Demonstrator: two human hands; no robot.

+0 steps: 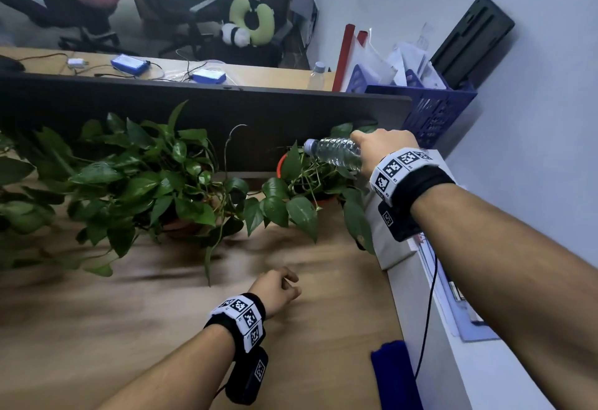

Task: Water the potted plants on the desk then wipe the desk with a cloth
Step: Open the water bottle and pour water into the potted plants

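Two leafy potted plants stand at the back of the wooden desk (161, 312): a large one (139, 183) on the left and a smaller one (301, 183) in an orange pot on the right. My right hand (382, 150) grips a clear plastic water bottle (336, 150), tipped sideways with its neck over the smaller plant. My left hand (275, 290) rests on the desk in front of the plants, fingers curled with nothing in them. A blue cloth (393, 374) lies at the desk's right front edge.
A dark partition (226, 102) runs behind the plants. A blue crate (437, 108) with papers stands at the back right by the wall. A white ledge (437, 328) with a black cable borders the desk's right side. Another bottle (316, 76) stands beyond the partition.
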